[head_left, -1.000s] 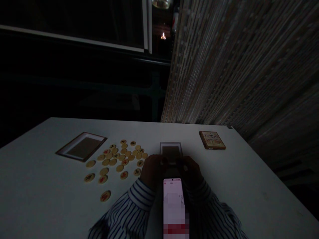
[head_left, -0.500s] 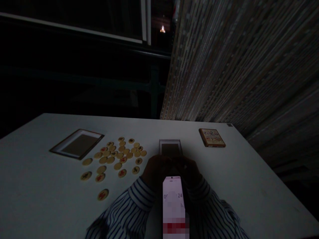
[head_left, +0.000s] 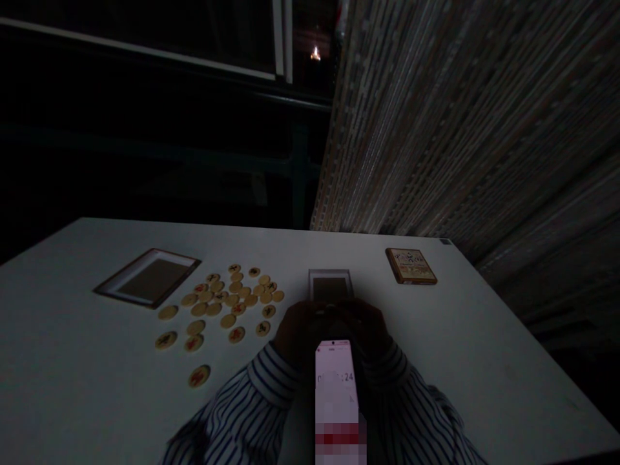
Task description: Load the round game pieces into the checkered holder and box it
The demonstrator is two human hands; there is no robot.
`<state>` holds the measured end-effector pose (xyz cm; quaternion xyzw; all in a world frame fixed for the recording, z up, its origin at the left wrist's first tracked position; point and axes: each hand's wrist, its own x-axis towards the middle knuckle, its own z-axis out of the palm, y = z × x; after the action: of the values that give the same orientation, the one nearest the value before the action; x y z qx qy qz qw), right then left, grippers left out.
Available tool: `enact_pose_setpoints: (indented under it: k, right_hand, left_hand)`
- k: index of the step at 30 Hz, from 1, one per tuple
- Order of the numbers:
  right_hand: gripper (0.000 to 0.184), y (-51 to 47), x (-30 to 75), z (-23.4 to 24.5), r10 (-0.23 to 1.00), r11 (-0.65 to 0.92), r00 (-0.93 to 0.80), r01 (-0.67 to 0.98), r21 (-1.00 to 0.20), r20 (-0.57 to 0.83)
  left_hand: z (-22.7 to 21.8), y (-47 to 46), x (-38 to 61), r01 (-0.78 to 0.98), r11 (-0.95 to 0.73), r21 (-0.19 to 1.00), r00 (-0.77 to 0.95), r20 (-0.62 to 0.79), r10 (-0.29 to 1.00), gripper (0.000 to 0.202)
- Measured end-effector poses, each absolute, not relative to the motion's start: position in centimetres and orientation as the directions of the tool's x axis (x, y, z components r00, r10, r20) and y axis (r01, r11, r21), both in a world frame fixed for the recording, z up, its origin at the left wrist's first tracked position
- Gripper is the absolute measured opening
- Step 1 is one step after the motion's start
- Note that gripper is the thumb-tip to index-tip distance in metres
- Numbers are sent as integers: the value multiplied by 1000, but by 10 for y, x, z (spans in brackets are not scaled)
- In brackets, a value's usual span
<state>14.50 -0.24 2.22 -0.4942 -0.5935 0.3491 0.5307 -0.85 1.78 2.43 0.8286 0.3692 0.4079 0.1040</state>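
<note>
My left hand point(head_left: 299, 329) and my right hand point(head_left: 367, 326) are drawn together in deep shadow, their fingers curled inward. Between the fingertips a small pale edge shows, too dark to name. Just beyond them lies a shallow open box point(head_left: 330, 278) with a grey-brown bottom, its near part covered by my hands. Below the hands, between my striped sleeves, a phone point(head_left: 336, 381) glows with large digits on its screen. To the left, several round Chinese chess pieces point(head_left: 227, 320) are scattered, some showing red or black characters and others blank.
A second shallow tray-like box point(head_left: 157, 279) with a brown rim lies open at the left of the white table point(head_left: 460, 361). At the right rests a small printed box point(head_left: 411, 266). Behind the table hangs a striped curtain point(head_left: 387, 129).
My hands stay together in nearly the same place, with fingers slightly shifted, and a pale edge now shows between them. The whole view has tilted very slightly.
</note>
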Motion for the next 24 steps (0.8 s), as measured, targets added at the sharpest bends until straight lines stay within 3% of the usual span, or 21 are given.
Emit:
enact_pose_setpoints:
  k: [8, 24]
  right_hand:
    - [12, -3, 149, 23, 948, 303, 16, 265, -915, 319]
    - [17, -5, 147, 21, 948, 313, -23, 246, -917, 318]
  left_hand:
    - [10, -2, -12, 604, -452, 657, 172, 446, 878, 24]
    - [29, -5, -8, 351, -246, 903, 84, 231, 969, 28]
